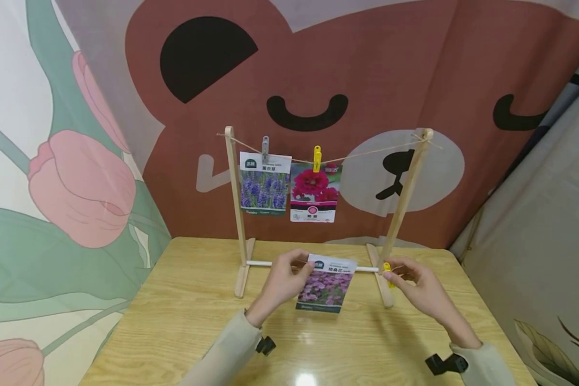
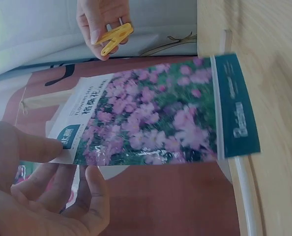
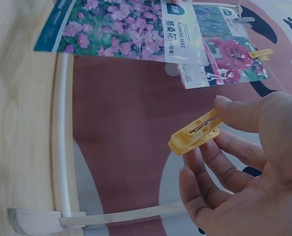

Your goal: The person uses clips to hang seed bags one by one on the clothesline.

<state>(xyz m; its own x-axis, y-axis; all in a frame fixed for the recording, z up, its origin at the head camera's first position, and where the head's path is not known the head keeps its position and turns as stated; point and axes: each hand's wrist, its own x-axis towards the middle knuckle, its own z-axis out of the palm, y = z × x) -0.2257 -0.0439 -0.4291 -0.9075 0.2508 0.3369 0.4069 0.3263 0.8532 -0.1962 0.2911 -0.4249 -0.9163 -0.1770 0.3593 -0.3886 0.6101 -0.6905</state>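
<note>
My left hand (image 1: 289, 276) pinches the top left corner of a seed packet with pink flowers (image 1: 327, 284), holding it above the wooden table (image 1: 183, 321); in the left wrist view the thumb (image 2: 35, 147) presses the packet (image 2: 156, 118) at its white header. My right hand (image 1: 410, 281) pinches a yellow clothespin (image 1: 387, 272) to the right of the packet; the clothespin (image 3: 197, 132) sits between thumb and fingers. Behind stands a wooden rack (image 1: 235, 209) with a string, carrying a lavender packet (image 1: 264, 184) under a grey pin and a red-flower packet (image 1: 314, 194) under a yellow pin (image 1: 317, 158).
The rack's white lower bar (image 1: 260, 263) runs just behind my hands. A fabric backdrop with a bear face (image 1: 318, 80) hangs behind the table. Grey cloth (image 1: 535, 230) lies to the right, past the table edge.
</note>
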